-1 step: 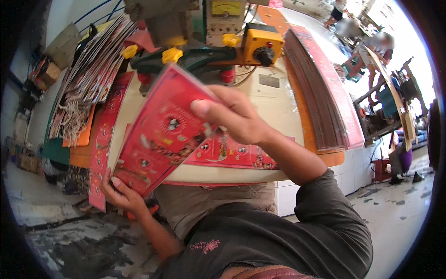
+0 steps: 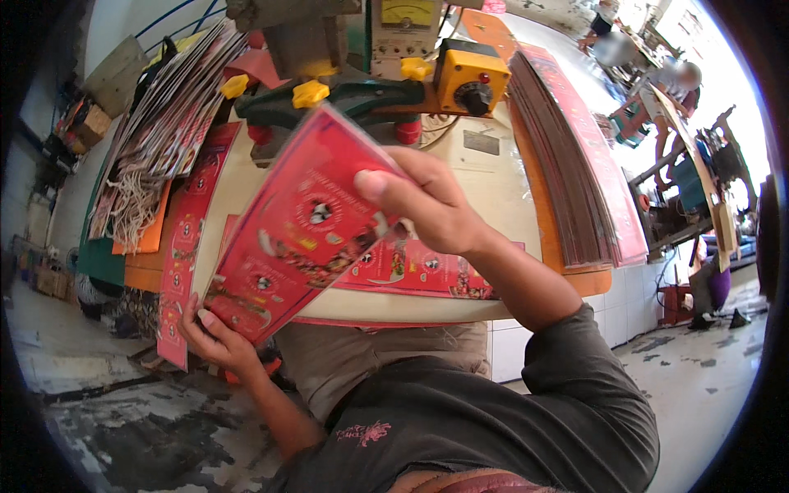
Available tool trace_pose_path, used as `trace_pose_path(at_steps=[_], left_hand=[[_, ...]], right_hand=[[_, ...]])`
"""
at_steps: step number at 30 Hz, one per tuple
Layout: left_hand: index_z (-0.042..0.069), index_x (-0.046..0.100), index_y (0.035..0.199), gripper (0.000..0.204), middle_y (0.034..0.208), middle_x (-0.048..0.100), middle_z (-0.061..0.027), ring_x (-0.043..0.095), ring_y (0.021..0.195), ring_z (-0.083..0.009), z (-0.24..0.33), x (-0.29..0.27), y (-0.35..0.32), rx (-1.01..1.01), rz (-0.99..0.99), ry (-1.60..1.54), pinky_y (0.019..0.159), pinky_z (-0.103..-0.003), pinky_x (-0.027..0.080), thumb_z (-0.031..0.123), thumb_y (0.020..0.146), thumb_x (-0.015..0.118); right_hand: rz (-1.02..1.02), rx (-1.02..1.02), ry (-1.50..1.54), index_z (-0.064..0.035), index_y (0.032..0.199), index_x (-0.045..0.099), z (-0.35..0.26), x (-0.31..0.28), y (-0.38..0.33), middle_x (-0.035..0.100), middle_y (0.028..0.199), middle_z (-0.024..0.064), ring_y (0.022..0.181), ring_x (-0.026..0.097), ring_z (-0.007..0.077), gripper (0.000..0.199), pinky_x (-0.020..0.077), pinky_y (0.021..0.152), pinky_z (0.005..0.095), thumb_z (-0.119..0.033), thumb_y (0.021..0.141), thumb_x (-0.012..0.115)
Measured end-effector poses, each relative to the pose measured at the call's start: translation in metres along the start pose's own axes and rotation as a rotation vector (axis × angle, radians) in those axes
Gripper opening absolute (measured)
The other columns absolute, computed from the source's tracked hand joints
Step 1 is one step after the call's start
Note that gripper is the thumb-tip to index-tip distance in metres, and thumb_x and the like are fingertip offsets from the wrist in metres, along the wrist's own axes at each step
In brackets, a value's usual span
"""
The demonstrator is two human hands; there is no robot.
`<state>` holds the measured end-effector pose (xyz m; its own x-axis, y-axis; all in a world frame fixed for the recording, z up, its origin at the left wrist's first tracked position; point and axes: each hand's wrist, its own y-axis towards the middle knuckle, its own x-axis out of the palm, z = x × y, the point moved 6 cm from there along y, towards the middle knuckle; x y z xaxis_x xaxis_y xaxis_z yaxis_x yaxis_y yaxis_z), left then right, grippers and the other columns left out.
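Note:
A red printed plastic sheet with pictures of food is tilted up between my two hands, over the near left part of the cream work table. My right hand grips its upper right edge, thumb on the front face and fingers behind. At the lower left corner, my left hand pinches the sheet's edge. Beneath it, partly covered, another red printed sheet lies along the table's near edge. A long red printed strip rests at the left and hangs past the table edge.
Beyond the sheet stands a press machine with a dark green frame, yellow knobs and a yellow control box. Stacked red sheets line the table's right side. At left lies a pile of sheets with white strings. People work in the far right background.
The sheet and my right hand have shifted very slightly to the right in the picture. Both hands keep their hold.

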<state>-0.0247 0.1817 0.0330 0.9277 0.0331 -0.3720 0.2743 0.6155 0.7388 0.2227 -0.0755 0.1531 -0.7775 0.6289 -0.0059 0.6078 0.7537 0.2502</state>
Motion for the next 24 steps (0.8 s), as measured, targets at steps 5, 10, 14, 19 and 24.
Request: trace_pose_path(at_steps=[5,10,14,19,24], left_hand=[[-0.005,0.062,0.126,0.033,0.123,0.064,-0.0193,0.061,0.112,-0.0348,-0.007,-0.007,-0.001,-0.001,0.058,-0.066,0.098,-0.047,0.047,0.02,0.111,0.047],[-0.005,0.064,0.124,0.035,0.119,0.063,-0.0178,0.061,0.112,-0.0343,0.011,-0.008,0.005,0.071,0.054,-0.066,0.1,-0.045,0.047,0.024,0.109,0.051],[-0.005,0.063,0.124,0.037,0.119,0.064,-0.0171,0.061,0.113,-0.0318,0.014,-0.01,0.007,0.089,0.021,-0.112,0.1,-0.043,0.048,0.027,0.108,0.051],[-0.004,0.065,0.121,0.027,0.118,0.067,-0.0153,0.063,0.111,-0.0284,0.008,-0.013,0.01,0.042,-0.061,-0.086,0.1,-0.041,0.049,0.016,0.106,0.055],[0.001,0.066,0.123,0.027,0.115,0.068,-0.014,0.064,0.11,-0.0306,-0.013,0.011,0.025,-0.035,-0.139,-0.013,0.098,-0.041,0.049,0.018,0.102,0.066]], right_hand=[[0.162,0.098,0.013,-0.0003,0.114,0.068,0.023,-0.017,-0.021,0.064,0.086,0.0001,0.068,0.059,0.008,0.045,0.0458,0.06,0.0257,-0.043,0.104,0.061],[0.523,0.078,0.0,0.0057,0.121,0.063,0.034,-0.062,-0.095,0.065,0.103,0.009,0.084,0.061,0.0159,0.041,0.0507,0.073,0.0308,-0.031,0.102,0.058],[0.876,-0.232,-0.055,0.0101,0.129,0.06,0.046,-0.112,-0.183,0.062,0.127,0.0187,0.115,0.062,0.0258,0.039,0.0547,0.098,0.0411,-0.022,0.107,0.053],[1.063,-0.203,-0.207,0.0032,0.141,0.057,0.032,-0.158,-0.245,0.059,0.14,0.0188,0.126,0.061,0.0316,0.046,0.0536,0.105,0.05,-0.026,0.105,0.058],[1.132,-0.159,-0.094,0.003,0.143,0.056,0.029,-0.176,-0.261,0.063,0.135,0.0155,0.123,0.064,0.0263,0.05,0.0568,0.1,0.0453,-0.029,0.105,0.057]])
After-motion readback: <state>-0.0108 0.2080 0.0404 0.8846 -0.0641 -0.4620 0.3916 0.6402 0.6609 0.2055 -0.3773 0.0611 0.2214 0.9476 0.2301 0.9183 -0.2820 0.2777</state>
